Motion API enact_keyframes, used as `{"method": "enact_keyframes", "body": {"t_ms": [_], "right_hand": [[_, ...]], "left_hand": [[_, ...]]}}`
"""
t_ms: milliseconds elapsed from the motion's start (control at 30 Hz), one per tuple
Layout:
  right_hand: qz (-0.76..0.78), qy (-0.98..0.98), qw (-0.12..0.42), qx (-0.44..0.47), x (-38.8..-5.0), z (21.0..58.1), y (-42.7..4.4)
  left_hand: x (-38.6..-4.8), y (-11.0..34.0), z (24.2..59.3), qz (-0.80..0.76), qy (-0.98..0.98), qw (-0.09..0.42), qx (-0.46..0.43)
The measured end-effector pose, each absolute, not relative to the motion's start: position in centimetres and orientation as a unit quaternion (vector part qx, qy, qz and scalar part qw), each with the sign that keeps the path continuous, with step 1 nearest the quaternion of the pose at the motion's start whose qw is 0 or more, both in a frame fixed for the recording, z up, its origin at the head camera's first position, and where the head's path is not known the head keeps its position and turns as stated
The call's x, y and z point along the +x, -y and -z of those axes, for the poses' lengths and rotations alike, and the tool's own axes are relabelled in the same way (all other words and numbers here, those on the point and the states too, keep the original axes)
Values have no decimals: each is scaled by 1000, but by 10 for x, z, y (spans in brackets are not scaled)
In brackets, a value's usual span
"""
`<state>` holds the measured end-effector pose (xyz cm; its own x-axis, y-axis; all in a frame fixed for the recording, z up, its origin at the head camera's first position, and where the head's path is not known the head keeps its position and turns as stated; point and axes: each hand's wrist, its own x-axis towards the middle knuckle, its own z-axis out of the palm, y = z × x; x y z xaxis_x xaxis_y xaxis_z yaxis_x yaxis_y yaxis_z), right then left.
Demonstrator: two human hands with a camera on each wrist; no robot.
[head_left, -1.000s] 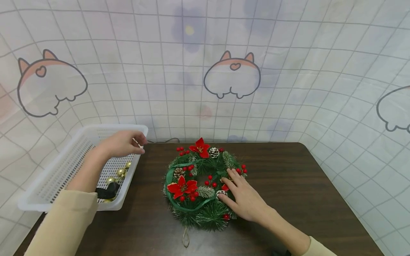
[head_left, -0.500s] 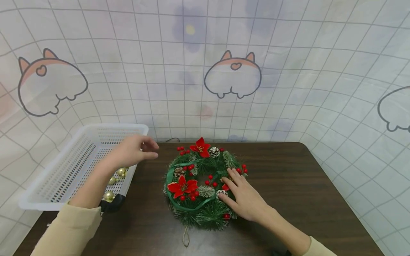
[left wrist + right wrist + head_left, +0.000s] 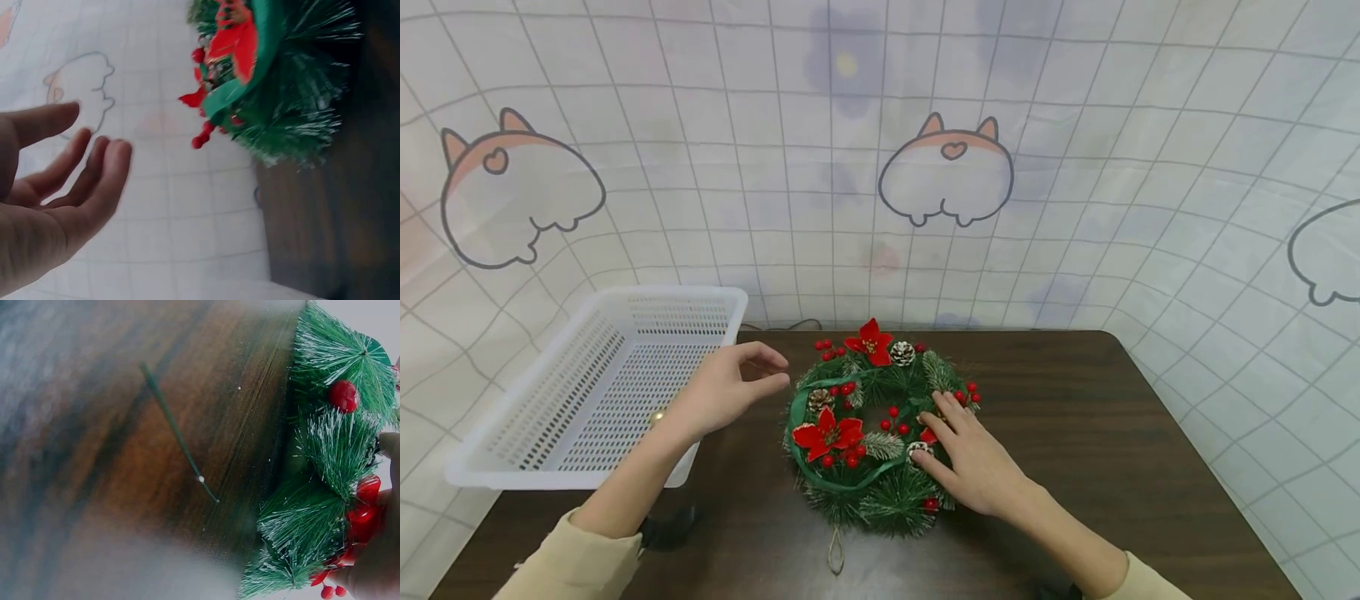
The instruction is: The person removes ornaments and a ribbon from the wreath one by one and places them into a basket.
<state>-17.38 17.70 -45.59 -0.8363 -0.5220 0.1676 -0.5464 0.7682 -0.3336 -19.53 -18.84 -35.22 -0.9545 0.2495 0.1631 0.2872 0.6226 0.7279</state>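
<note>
A green Christmas wreath lies on the dark wooden table, trimmed with red poinsettias, red berries, pinecones and a green ribbon. On its right side rests my right hand, fingers spread over the needles, one fingertip at a frosted pinecone; the right wrist view shows part of this hand at its edge. Just left of the wreath my left hand hovers in the air, thumb apart from loosely bent fingers. Nothing shows between them in the left wrist view, where the wreath is apart from the hand.
A white perforated basket stands on the left; a gold ball shows inside, partly behind my left forearm. A twine loop sticks out from the wreath's near edge. A loose green needle lies on the table.
My left hand has moved right and slightly nearer, from over the basket's right side to beside the wreath. My right hand and the wreath have stayed in place.
</note>
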Motion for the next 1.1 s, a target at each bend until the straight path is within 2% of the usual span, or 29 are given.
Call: {"method": "enact_keyframes", "body": {"t_ms": [200,433,667,1100], "right_hand": [[-188,939,31,285,-173,457,-177],[-188,939,33,285,-173,456,-177],[-187,939,36,287,-173,456,-177],[-185,939,38,288,-173,457,-178]], "left_hand": [[-184,183,371,490,865,36,-103],[-168,180,385,573,817,-15,-64],[-155,173,399,627,773,-94,-34],[-155,169,425,652,746,-138,14]]}}
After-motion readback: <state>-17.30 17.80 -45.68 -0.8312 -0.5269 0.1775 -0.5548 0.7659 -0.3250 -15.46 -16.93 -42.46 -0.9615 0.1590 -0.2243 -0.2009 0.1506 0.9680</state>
